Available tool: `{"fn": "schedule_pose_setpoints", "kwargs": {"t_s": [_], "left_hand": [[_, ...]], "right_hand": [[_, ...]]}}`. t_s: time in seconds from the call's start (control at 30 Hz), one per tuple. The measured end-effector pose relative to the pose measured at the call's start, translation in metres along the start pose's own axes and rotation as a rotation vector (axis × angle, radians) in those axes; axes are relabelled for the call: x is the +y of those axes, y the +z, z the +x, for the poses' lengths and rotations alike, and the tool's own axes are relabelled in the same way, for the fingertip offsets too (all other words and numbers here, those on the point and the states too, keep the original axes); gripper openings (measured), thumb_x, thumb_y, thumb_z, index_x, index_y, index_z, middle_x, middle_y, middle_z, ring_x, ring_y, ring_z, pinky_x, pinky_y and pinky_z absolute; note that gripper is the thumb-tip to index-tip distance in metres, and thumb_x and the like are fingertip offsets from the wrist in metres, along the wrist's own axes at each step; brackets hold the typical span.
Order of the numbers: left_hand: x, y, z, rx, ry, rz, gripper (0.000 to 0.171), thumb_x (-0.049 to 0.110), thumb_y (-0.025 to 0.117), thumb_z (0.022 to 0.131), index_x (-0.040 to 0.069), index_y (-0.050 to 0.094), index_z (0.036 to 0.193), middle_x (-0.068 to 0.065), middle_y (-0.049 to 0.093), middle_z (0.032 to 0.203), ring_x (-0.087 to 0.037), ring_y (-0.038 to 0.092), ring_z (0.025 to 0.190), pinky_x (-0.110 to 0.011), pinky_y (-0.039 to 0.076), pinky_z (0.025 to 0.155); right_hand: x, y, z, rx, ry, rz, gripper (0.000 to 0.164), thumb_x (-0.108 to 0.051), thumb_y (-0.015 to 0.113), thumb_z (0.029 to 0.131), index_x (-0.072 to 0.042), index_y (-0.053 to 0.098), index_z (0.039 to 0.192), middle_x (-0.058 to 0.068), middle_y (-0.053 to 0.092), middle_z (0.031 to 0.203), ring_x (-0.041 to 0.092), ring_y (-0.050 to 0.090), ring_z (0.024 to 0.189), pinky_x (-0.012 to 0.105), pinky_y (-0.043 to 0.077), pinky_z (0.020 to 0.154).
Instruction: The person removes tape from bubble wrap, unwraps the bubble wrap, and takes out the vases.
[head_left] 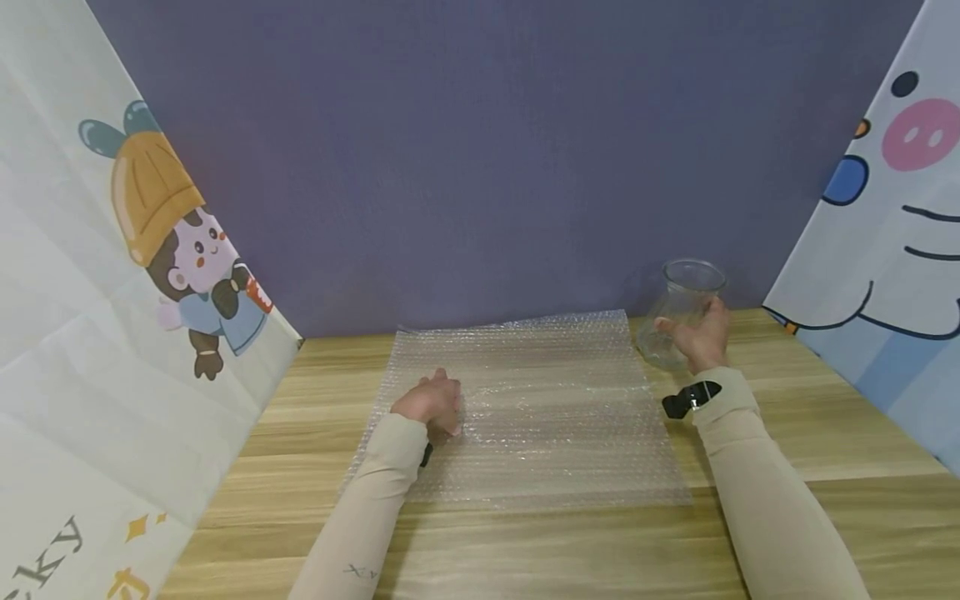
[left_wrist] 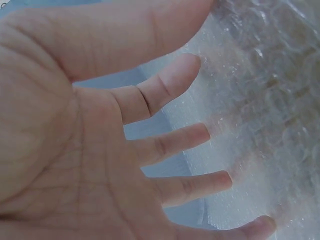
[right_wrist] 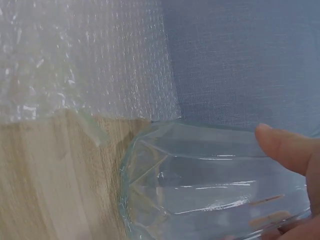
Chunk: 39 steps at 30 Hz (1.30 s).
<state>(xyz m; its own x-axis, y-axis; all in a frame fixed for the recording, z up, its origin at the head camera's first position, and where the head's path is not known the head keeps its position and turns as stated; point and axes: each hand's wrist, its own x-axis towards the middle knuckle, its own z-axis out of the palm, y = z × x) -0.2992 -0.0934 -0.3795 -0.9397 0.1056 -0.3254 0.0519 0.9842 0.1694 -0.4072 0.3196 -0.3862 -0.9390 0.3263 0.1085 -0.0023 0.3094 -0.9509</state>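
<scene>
A sheet of bubble wrap (head_left: 540, 417) lies flat on the wooden table. My left hand (head_left: 432, 402) is over its left part, and in the left wrist view the spread, fairly straight fingers (left_wrist: 172, 145) touch or nearly touch the bubble wrap (left_wrist: 280, 100). Beyond the sheet's far right corner is a clear glass vase (head_left: 658, 348) with a flared rim and ribbed body. My right hand (head_left: 703, 337) grips it from the right, thumb on the near side. The right wrist view shows the vase's base (right_wrist: 142, 195) close to the bubble wrap's edge; the other fingers are partly hidden.
The table (head_left: 525, 550) has a wood-grain top. A plain blue-purple backdrop (head_left: 480, 167) rises behind it. Printed white cloths stand at both sides, a cartoon child (head_left: 202, 250) on the left and a pink snout (head_left: 921, 135) on the right.
</scene>
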Motion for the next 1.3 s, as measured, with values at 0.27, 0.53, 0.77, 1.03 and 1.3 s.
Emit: {"fn": "schedule_pose_setpoints", "kwargs": {"t_s": [0.27, 0.53, 0.77, 1.03, 1.3], "left_hand": [[0.001, 0.000, -0.001, -0.006, 0.009, -0.034, 0.028, 0.016, 0.084, 0.082, 0.015, 0.059, 0.092, -0.015, 0.050, 0.132, -0.037, 0.051, 0.117, -0.047, 0.054, 0.087], [-0.001, -0.001, -0.001, -0.013, 0.008, -0.063, 0.037, 0.014, 0.083, 0.080, 0.013, 0.056, 0.106, -0.015, 0.049, 0.133, -0.038, 0.050, 0.118, -0.050, 0.053, 0.090], [-0.002, 0.001, -0.004, -0.032, -0.005, -0.183, 0.076, 0.021, 0.086, 0.076, 0.008, 0.049, 0.141, -0.021, 0.032, 0.161, -0.049, 0.032, 0.146, -0.063, 0.039, 0.114], [-0.002, 0.001, -0.007, -0.022, -0.014, -0.196, 0.104, 0.021, 0.080, 0.080, 0.011, 0.020, 0.164, -0.020, 0.007, 0.172, -0.049, 0.010, 0.156, -0.065, 0.017, 0.125], [-0.004, -0.002, -0.008, -0.008, 0.017, -0.172, 0.087, 0.018, 0.080, 0.080, 0.010, 0.039, 0.155, -0.022, 0.027, 0.164, -0.049, 0.031, 0.148, -0.066, 0.038, 0.113]], "right_hand": [[0.002, -0.003, 0.004, -0.044, -0.016, -0.055, 0.094, -0.017, 0.075, 0.092, -0.001, 0.013, 0.162, 0.023, 0.013, 0.167, 0.043, 0.016, 0.155, 0.054, 0.019, 0.128], [0.006, 0.002, 0.005, -0.030, -0.016, -0.021, 0.096, -0.014, 0.074, 0.092, -0.004, 0.010, 0.163, 0.021, 0.012, 0.169, 0.039, 0.014, 0.157, 0.051, 0.018, 0.129], [0.010, 0.005, 0.005, -0.003, -0.012, -0.009, 0.097, -0.014, 0.075, 0.091, -0.005, 0.010, 0.163, 0.018, 0.011, 0.171, 0.037, 0.012, 0.158, 0.050, 0.015, 0.130], [0.011, 0.007, 0.003, 0.014, -0.027, -0.011, 0.098, -0.013, 0.076, 0.091, -0.005, 0.010, 0.163, 0.018, 0.011, 0.171, 0.036, 0.012, 0.158, 0.049, 0.013, 0.130], [0.011, 0.005, 0.002, 0.018, -0.088, -0.043, 0.099, -0.017, 0.077, 0.090, -0.001, 0.011, 0.162, 0.022, 0.016, 0.169, 0.040, 0.016, 0.157, 0.051, 0.015, 0.130]]}}
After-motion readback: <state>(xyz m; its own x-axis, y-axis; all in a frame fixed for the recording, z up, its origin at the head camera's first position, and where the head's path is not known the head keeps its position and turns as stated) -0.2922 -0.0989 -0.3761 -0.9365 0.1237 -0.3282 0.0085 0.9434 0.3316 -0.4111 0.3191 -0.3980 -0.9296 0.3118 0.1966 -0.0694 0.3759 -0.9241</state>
